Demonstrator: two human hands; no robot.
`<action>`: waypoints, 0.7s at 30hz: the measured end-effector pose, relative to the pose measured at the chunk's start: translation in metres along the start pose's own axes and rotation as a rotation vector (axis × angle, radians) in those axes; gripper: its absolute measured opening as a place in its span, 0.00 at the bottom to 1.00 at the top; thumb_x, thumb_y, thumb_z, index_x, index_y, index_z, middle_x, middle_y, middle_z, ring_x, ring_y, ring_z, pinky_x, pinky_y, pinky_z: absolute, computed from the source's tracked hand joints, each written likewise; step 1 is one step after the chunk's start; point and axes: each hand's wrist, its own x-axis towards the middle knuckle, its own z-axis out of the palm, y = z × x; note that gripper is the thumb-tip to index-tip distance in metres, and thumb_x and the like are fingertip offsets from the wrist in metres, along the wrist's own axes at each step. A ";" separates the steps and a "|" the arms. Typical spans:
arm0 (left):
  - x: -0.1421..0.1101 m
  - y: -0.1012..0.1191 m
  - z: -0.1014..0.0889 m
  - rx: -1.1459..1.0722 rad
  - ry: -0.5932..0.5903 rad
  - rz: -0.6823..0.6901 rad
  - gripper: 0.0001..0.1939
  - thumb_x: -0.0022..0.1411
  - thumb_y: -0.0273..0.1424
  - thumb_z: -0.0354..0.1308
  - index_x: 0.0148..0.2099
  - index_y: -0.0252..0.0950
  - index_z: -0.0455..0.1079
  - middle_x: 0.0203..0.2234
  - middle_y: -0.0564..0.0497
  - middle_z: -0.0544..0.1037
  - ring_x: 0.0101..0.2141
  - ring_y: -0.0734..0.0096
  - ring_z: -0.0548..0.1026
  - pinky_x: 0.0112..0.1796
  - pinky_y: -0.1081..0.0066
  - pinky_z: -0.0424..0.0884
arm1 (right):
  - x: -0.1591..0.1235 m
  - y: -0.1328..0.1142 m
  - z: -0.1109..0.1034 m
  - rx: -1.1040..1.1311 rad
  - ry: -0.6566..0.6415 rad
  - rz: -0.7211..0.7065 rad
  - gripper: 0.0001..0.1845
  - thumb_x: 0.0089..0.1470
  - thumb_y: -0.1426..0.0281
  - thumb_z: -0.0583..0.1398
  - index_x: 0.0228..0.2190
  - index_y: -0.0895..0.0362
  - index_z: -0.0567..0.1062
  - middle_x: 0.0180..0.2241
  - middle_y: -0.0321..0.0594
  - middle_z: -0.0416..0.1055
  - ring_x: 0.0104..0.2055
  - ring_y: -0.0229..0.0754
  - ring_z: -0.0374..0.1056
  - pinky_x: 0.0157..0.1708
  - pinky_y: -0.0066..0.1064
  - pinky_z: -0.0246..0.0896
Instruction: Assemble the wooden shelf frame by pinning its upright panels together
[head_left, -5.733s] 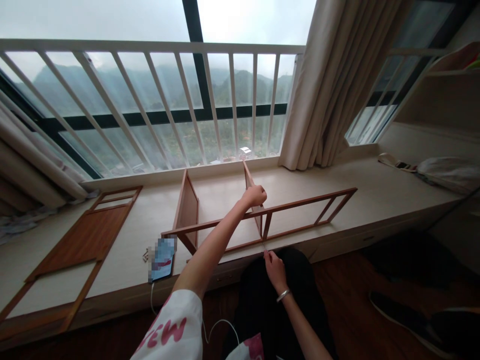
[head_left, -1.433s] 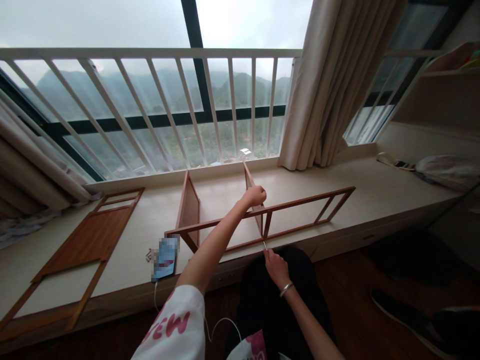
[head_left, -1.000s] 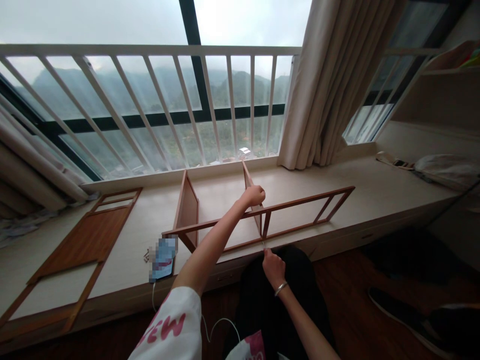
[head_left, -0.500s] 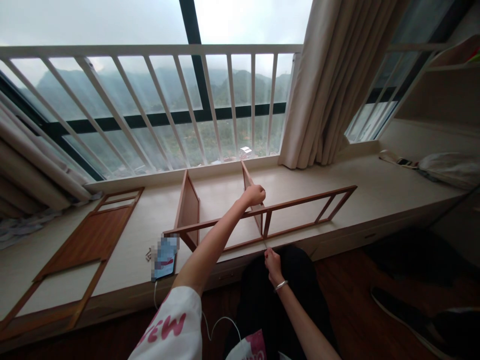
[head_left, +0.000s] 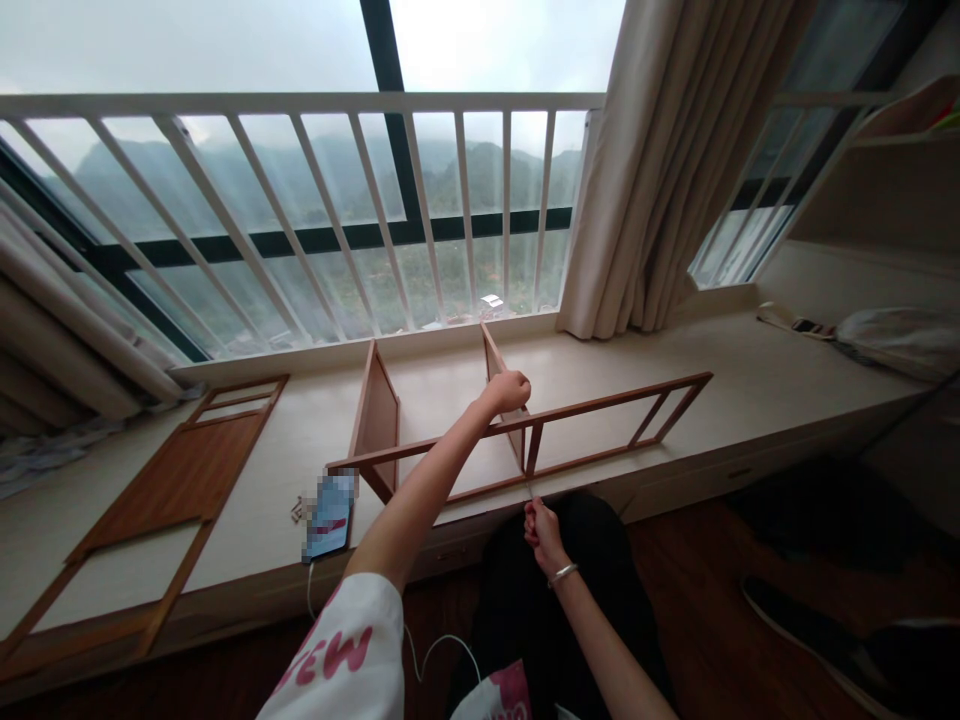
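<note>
A brown wooden frame (head_left: 600,408) stands on its long edge on the white window ledge. Two upright wooden panels are joined to it, the left panel (head_left: 377,420) and the middle panel (head_left: 495,356). My left hand (head_left: 512,391) is closed over the middle panel, just behind the frame's upper rail. Below the frame, my right hand (head_left: 545,535) is closed around a thin metal tool (head_left: 531,490). Its narrow shaft points up to the lower rail below the middle crosspiece; the grip end is hidden in my fingers.
Another wooden frame with a slatted panel (head_left: 176,470) lies flat at the left. A phone (head_left: 330,515) with a white cable lies near the ledge's front edge, beside small hardware pieces (head_left: 298,510). White railings (head_left: 431,245) and a beige curtain (head_left: 637,180) stand behind.
My right hand has turned slightly and shifted a little to the left around the thin metal tool. My left hand stays on the middle panel.
</note>
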 end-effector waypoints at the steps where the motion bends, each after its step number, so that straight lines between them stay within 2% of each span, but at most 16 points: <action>1: -0.001 0.000 -0.001 0.000 -0.001 0.000 0.18 0.54 0.31 0.39 0.25 0.32 0.69 0.25 0.46 0.74 0.25 0.70 0.69 0.30 0.74 0.64 | 0.000 0.002 -0.001 -0.023 0.018 -0.017 0.19 0.43 0.53 0.53 0.19 0.57 0.62 0.10 0.24 0.48 0.11 0.26 0.40 0.11 0.20 0.29; 5: -0.003 0.003 -0.004 -0.001 -0.009 -0.014 0.18 0.54 0.31 0.39 0.26 0.32 0.69 0.27 0.46 0.74 0.27 0.69 0.70 0.32 0.74 0.64 | 0.002 0.004 -0.008 -0.197 0.054 -0.136 0.23 0.42 0.50 0.52 0.19 0.59 0.65 0.09 0.26 0.51 0.11 0.26 0.43 0.11 0.21 0.33; 10: -0.005 0.007 -0.006 -0.017 -0.015 -0.032 0.18 0.54 0.31 0.40 0.26 0.31 0.70 0.27 0.45 0.74 0.28 0.70 0.70 0.32 0.75 0.64 | 0.004 0.000 -0.016 -0.345 0.007 -0.260 0.24 0.42 0.50 0.52 0.18 0.60 0.67 0.09 0.28 0.53 0.12 0.28 0.46 0.13 0.22 0.38; 17: -0.007 0.011 -0.009 -0.021 -0.015 -0.049 0.18 0.54 0.31 0.40 0.26 0.31 0.70 0.26 0.46 0.74 0.27 0.70 0.70 0.32 0.75 0.64 | 0.006 -0.004 -0.018 -0.417 0.034 -0.327 0.24 0.40 0.49 0.54 0.14 0.59 0.66 0.08 0.30 0.55 0.12 0.30 0.48 0.15 0.24 0.41; 21: -0.007 0.011 -0.008 -0.002 -0.009 -0.040 0.18 0.54 0.31 0.40 0.26 0.31 0.70 0.26 0.46 0.74 0.28 0.70 0.70 0.32 0.74 0.64 | 0.007 -0.004 -0.018 -0.404 0.029 -0.309 0.24 0.40 0.50 0.54 0.15 0.59 0.66 0.08 0.30 0.55 0.12 0.29 0.48 0.14 0.24 0.41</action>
